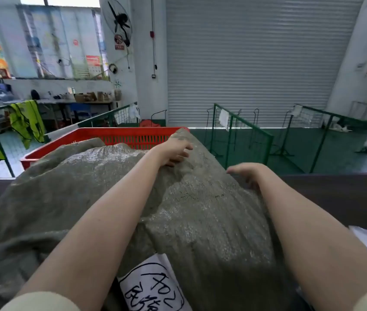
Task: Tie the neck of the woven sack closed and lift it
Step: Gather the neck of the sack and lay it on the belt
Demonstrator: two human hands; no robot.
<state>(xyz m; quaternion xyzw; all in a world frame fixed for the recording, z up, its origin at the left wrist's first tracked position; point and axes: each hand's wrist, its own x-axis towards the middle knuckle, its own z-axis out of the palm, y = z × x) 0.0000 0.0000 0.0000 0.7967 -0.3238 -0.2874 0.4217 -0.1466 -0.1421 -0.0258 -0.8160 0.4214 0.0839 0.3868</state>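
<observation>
Fingers of the left hand (173, 153) and right hand (248, 171) curl loosely on the woven sack (200, 221), gripping fabric; its white label (153, 286) has illegible handwriting.

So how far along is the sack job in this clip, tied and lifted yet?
No tie or gathered neck shows anywhere on the woven sack, so nothing looks done. In hand: the left hand presses its far top near the red crate, while the right hand grips its right edge. Whether it is being lifted can't be told. Tying apparently remains.
</observation>
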